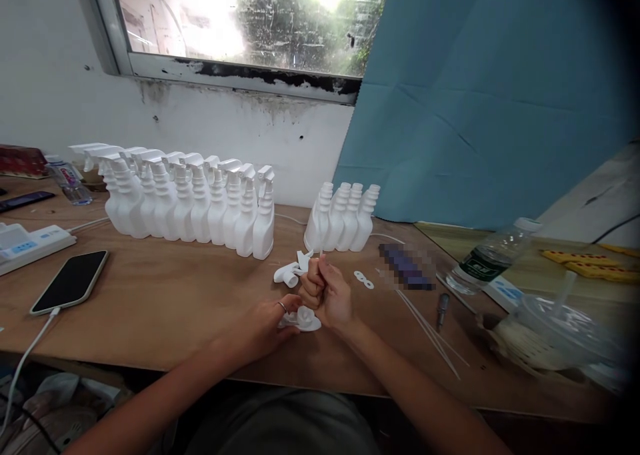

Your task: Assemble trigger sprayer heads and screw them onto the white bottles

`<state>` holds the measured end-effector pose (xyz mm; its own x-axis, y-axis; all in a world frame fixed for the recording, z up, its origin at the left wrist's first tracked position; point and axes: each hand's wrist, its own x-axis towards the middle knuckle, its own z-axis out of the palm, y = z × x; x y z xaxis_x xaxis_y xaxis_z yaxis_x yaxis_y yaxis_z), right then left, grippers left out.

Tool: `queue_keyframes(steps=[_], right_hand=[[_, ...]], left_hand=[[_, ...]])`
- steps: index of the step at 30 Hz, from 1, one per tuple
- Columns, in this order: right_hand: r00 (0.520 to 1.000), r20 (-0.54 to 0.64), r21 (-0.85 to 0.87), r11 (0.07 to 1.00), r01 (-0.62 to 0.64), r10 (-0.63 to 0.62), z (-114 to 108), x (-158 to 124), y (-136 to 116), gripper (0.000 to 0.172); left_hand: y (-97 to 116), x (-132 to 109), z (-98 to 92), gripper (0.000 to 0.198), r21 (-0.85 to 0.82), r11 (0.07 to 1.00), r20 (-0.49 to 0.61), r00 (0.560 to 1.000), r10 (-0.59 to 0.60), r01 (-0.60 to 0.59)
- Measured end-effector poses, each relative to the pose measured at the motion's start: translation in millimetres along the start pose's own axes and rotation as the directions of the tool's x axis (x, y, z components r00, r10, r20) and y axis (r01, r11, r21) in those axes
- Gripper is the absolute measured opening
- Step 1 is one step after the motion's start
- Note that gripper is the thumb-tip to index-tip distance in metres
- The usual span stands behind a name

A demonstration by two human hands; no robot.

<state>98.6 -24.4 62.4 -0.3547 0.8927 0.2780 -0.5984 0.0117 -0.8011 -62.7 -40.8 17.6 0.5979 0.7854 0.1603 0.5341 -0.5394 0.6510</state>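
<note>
Forearms (175,388) frame my view: right hand (330,292) fisted, left hand (273,318) half-curled, contents I cannot tell. White trigger-sprayer head (286,274) lies beside the right, nearer one, at ten o'clock, long axis eight-to-two.

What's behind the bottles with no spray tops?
Behind the bottles are white wall and blue cloth. White cable pokes out on both sides; whether it joins up back there, I can't see, because the bottles cover that spot.

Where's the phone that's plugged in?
Left side of the head view: the phone lies on the table in front of the white power strip, left of the left hand.
</note>
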Motion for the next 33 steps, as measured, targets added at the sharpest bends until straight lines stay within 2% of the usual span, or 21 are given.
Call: queue_keyframes(steps=[13, 27, 33], right_hand=[[0.999, 0.033, -0.015, 1.0, 0.006, -0.006, 1.3, -0.9, 0.1, 0.055], [0.997, 0.073, -0.058, 0.998, 0.008, -0.004, 6.2, -4.9, 6.2, 0.053], [0.998, 0.065, -0.063, 0.998, 0.009, -0.005, 6.9, -5.1, 5.4, 0.053]], left_hand=[[4.4, -0.1, -3.3, 0.039, 0.036, 0.999, -0.011, 1.0, -0.028, 0.029], [1.0, -2.3, 0.1, 0.021, 0.074, 0.996, -0.023, 0.999, -0.041, 0.042], [1.3, -2.6, -1.4, 0.024, 0.078, 0.996, -0.016, 0.999, -0.049, 0.05]])
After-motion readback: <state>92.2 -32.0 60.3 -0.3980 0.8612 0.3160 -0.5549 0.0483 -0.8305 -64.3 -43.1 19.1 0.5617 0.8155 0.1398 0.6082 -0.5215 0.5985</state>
